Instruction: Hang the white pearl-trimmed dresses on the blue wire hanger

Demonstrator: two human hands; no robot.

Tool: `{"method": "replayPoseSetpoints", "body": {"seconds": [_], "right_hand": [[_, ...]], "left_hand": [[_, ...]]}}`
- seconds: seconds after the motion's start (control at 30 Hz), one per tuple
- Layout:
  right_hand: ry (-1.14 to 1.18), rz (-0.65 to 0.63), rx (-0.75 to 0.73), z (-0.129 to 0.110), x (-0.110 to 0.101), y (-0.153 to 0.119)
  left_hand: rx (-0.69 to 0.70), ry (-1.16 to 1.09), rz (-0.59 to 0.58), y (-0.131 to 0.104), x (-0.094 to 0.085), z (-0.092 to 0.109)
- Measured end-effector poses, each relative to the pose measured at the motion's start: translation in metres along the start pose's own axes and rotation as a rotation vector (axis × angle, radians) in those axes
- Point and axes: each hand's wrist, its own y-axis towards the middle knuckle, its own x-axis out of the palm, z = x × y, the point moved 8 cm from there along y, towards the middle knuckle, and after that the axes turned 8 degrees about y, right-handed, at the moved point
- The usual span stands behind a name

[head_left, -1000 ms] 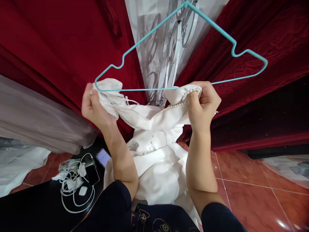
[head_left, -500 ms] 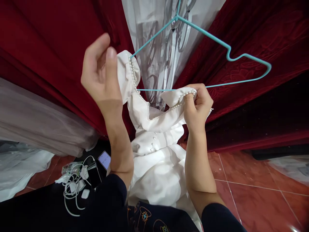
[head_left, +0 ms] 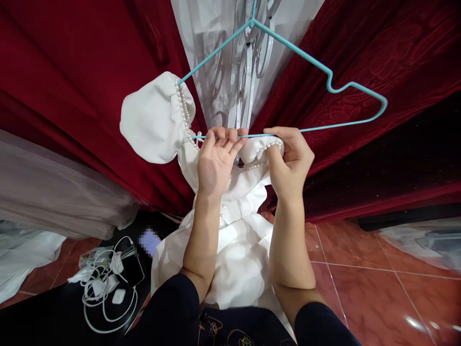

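Observation:
A light-blue hanger (head_left: 295, 48) hangs at the upper centre, its left shoulder inside a puffed sleeve (head_left: 153, 117) of a white dress (head_left: 239, 259) with pearl trim. The hanger's right shoulder is bare. My left hand (head_left: 218, 163) is at the hanger's bottom bar, palm toward me, fingers curled over the bar. My right hand (head_left: 290, 161) pinches the dress's other pearl-edged shoulder between thumb and fingers, just under the bar. The dress drapes down between my forearms.
Dark red curtains (head_left: 72, 62) hang on both sides, with white sheer cloth and metalwork between them. At the lower left, a black surface (head_left: 46, 307) holds tangled white cables (head_left: 104, 288), a dark phone (head_left: 133, 269) and a small white case. Red tiles (head_left: 374, 293) cover the floor.
My left hand has moved from beside the left sleeve, right and down onto the hanger's bar. The sleeve now shows fully. My right hand keeps its pinch on the shoulder.

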Motion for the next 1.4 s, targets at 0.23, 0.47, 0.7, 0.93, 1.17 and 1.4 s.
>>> {"method": "replayPoseSetpoints", "body": {"seconds": [0.23, 0.47, 0.7, 0.93, 1.17, 1.4], "right_hand": [[0.005, 0.536, -0.094, -0.005, -0.079, -0.016], [-0.358, 0.752, -0.111, -0.009, -0.160, 0.053], [-0.423, 0.351, -0.118, -0.051, -0.100, 0.104], [-0.377, 0.197, -0.204, -0.058, -0.040, 0.126], [-0.062, -0.206, -0.051, -0.084, -0.014, 0.065], [0.041, 0.639, 0.259, 0.027, -0.091, -0.047]], "left_hand": [[-0.057, -0.055, -0.003, -0.002, -0.012, 0.007], [-0.103, -0.051, -0.036, -0.005, -0.014, 0.012], [-0.085, -0.082, -0.009, -0.007, -0.008, 0.013], [-0.123, -0.215, -0.008, -0.011, -0.005, 0.016], [-0.087, -0.214, 0.018, -0.009, -0.011, 0.012], [-0.144, -0.251, 0.055, -0.015, -0.008, 0.014]]}}
